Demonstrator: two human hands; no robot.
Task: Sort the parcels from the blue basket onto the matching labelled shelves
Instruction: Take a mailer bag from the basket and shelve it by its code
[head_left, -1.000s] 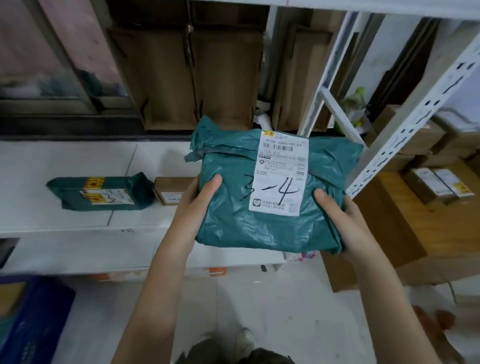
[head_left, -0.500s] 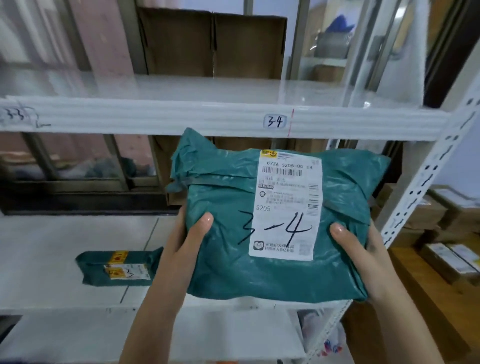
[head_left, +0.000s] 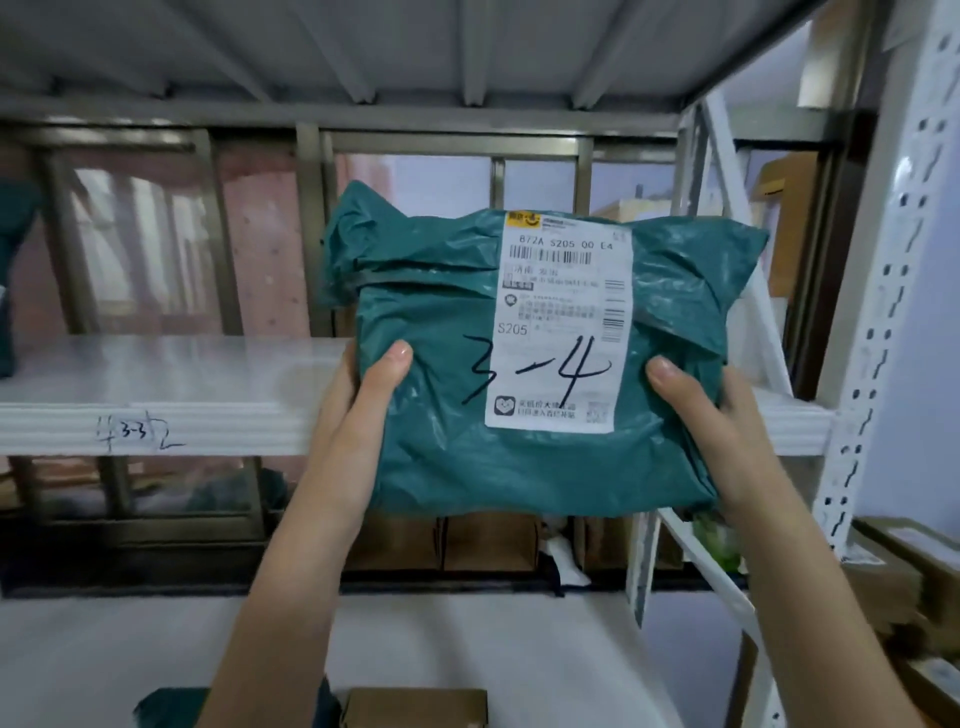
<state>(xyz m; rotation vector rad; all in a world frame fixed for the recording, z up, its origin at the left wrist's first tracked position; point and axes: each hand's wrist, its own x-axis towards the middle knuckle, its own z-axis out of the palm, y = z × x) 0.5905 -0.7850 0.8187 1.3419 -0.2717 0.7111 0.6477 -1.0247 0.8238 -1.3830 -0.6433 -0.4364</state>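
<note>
A dark green item (head_left: 13, 270) sat at the far left edge, cut off by the frame. The white metal shelf (head_left: 156, 410) ran across mid-frame, its front lip handwritten "3-3" (head_left: 136, 435) at left. The left hand (head_left: 358, 415) gripped the left side of the teal plastic mailer parcel (head_left: 519, 364), thumb pressed on its front, fingers hidden behind. The parcel was held up in front of that shelf, its lower part covering the shelf lip; whether it touched the shelf could not be told. Its white shipping label (head_left: 563, 322) faced the camera, with "3-4" handwritten across label and bag. The right hand (head_left: 711, 415) gripped the parcel's right side, thumb on front, fingers wrapped behind. A white perforated upright post (head_left: 878, 312) stood at right. Below, a lower white shelf (head_left: 104, 649) carried a small brown cardboard box (head_left: 415, 707) at the bottom edge, with a teal packet (head_left: 166, 709) just left of it. Brown cartons (head_left: 914, 582) lay at lower right.
</note>
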